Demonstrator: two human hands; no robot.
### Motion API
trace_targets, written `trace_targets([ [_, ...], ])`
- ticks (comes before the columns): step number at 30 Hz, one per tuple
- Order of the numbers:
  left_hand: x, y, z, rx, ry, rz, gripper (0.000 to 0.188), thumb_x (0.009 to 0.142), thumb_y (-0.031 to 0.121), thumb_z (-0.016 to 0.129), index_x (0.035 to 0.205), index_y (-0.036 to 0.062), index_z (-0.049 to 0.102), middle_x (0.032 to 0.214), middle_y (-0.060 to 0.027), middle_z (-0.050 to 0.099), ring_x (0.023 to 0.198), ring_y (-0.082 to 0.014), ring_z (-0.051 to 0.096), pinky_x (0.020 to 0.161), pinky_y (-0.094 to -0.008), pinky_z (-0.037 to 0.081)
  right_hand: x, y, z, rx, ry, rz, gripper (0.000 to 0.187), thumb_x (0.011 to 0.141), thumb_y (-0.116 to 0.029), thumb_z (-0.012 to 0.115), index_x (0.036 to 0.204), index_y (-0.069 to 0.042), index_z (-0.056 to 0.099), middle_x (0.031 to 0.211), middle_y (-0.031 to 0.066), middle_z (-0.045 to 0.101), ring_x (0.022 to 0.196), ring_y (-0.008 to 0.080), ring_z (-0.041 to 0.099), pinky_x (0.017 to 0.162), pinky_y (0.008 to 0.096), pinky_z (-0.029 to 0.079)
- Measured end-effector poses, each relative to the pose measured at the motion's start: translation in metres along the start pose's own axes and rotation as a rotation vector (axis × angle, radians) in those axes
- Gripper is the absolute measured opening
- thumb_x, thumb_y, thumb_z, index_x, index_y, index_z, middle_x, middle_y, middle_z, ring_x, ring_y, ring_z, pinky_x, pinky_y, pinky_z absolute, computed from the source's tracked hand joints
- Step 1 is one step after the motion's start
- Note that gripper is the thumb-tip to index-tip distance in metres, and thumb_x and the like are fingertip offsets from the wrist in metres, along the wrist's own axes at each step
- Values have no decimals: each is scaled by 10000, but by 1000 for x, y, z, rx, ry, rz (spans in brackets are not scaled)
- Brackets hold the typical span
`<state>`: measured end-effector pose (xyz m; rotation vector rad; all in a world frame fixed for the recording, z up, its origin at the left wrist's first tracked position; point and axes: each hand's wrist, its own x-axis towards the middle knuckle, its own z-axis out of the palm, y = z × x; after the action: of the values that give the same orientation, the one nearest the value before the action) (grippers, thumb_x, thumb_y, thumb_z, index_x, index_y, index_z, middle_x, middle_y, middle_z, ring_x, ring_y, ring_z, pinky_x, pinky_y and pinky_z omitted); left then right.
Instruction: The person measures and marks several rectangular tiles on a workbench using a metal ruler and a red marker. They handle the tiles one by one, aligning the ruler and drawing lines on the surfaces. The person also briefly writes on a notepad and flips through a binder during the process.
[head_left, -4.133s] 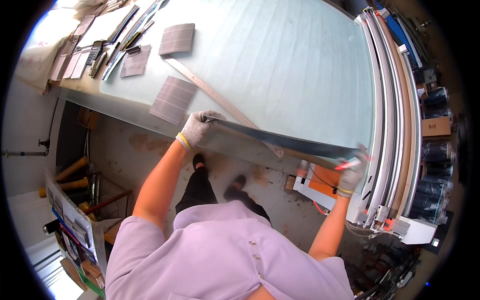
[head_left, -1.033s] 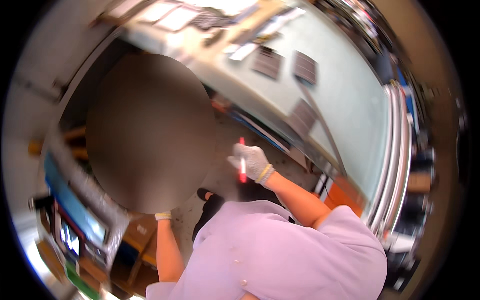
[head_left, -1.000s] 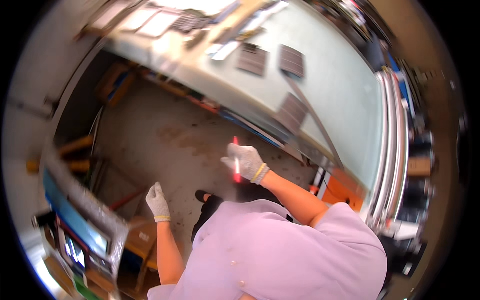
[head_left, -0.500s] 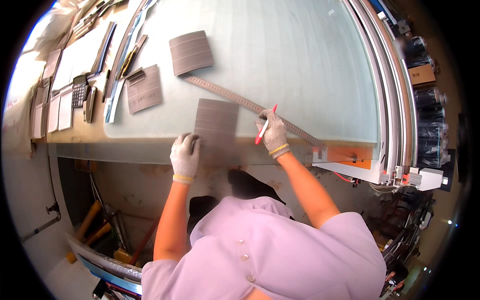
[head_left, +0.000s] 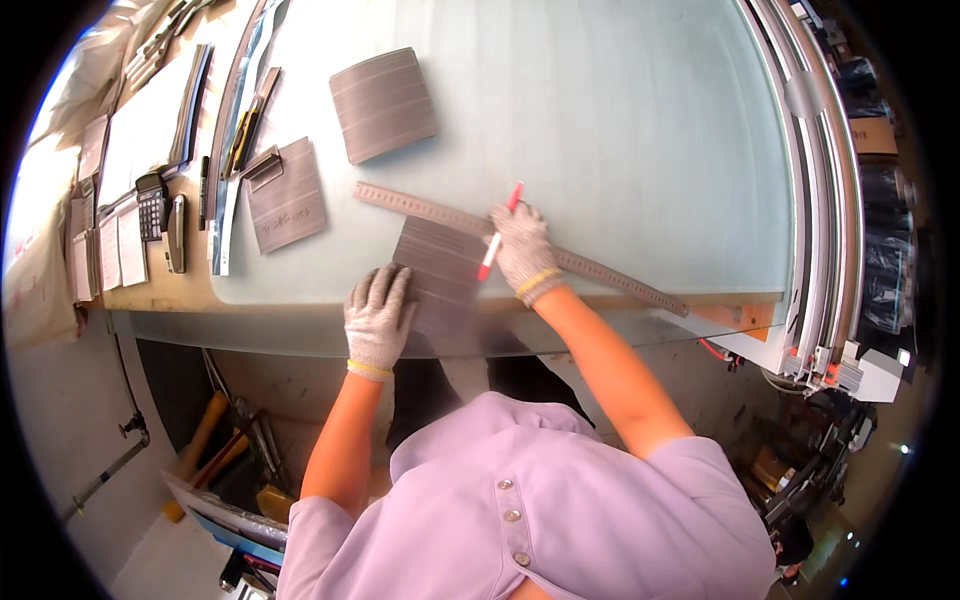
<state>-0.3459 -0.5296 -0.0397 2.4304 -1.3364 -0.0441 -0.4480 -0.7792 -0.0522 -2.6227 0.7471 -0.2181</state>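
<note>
A dark grey striped square sheet lies at the table's near edge. My gloved left hand rests at its left side, fingers spread and stretched out. A long steel ruler lies slantwise across the sheet's far edge. My gloved right hand is on the ruler's middle, fingers closed around a red-and-white pen. The ruler parts under that hand are hidden. Beyond the ruler sits a stack of similar grey sheets.
To the left are a grey sheet with a clip, a utility knife, a calculator, a stapler and a black marker. A metal rail runs along the glass table's right side.
The ruler has come nearer, away from the sheet stack and onto the square sheet's far edge. My right hand has moved left with the pen. My left hand's fingers have spread out.
</note>
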Motion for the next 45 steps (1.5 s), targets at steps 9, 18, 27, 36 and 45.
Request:
trace_targets([
  [9,-7,-37,-7,3,47,116,580,860,184,764,1424,162,634,1446,-96,599,1303,-373,548,1109,-511,420,-164,73,-46,42,144,-3,714,672,-346,910,1280,-129,605,1176,147,605,1049,398,570,927,533,464],
  [18,15,-27,1,-20,-75,127,594,872,175,751,1425,32,588,1504,-139,544,1372,-385,517,1133,-513,415,-249,105,-57,-202,-2,80,404,870,-35,678,1265,-98,626,1124,169,605,1035,400,599,896,498,511],
  [27,55,13,22,-26,2,21,602,882,200,750,1423,18,561,1473,-182,544,1358,-408,516,1114,-529,420,-121,99,-105,71,59,147,369,884,5,707,1243,-63,652,1125,187,626,973,398,662,814,457,559],
  [36,69,12,29,3,-21,14,563,880,271,757,1386,61,625,1461,-167,567,1346,-394,525,1096,-529,416,-35,118,-71,256,-37,76,418,827,-17,774,1232,-95,709,1091,162,643,1000,358,644,872,436,549],
  [45,71,9,33,-49,-67,-51,578,852,277,785,1372,74,632,1519,-207,515,1342,-406,525,1072,-535,414,-19,115,-59,34,39,10,393,751,-10,793,1127,-115,745,1104,136,641,1103,360,596,992,472,474],
])
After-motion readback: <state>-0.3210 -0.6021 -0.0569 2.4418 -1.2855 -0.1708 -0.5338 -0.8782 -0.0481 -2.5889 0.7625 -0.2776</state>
